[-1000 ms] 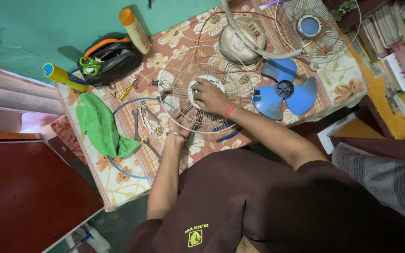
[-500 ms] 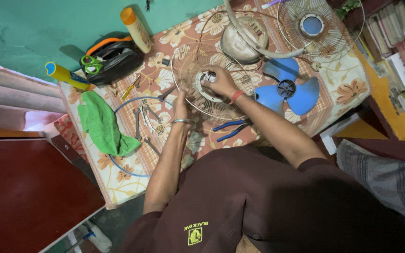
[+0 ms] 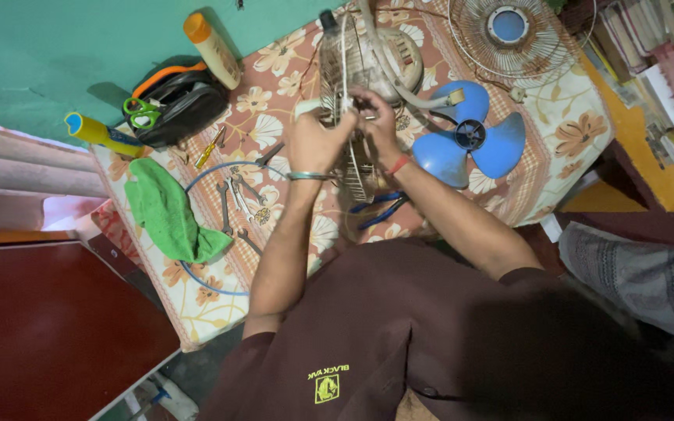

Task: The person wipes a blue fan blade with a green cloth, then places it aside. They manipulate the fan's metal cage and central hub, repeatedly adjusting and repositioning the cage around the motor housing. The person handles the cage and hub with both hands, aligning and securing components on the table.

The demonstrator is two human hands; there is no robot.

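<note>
Wire guard (image 3: 346,117) now lifted off the worktop (image 3: 290,195), standing on edge, face sideways; left hand (image 3: 313,140) and right hand (image 3: 376,117) both clasp it.

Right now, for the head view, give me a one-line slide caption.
Both hands, left hand and right hand, hold a wire fan guard upright on a floral tablecloth, beside a blue fan blade.

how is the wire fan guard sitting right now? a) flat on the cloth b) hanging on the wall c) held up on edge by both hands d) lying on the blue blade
c: the guard stands on edge, with the left hand and right hand gripping it above the cloth, apart from the blue blade.
</note>
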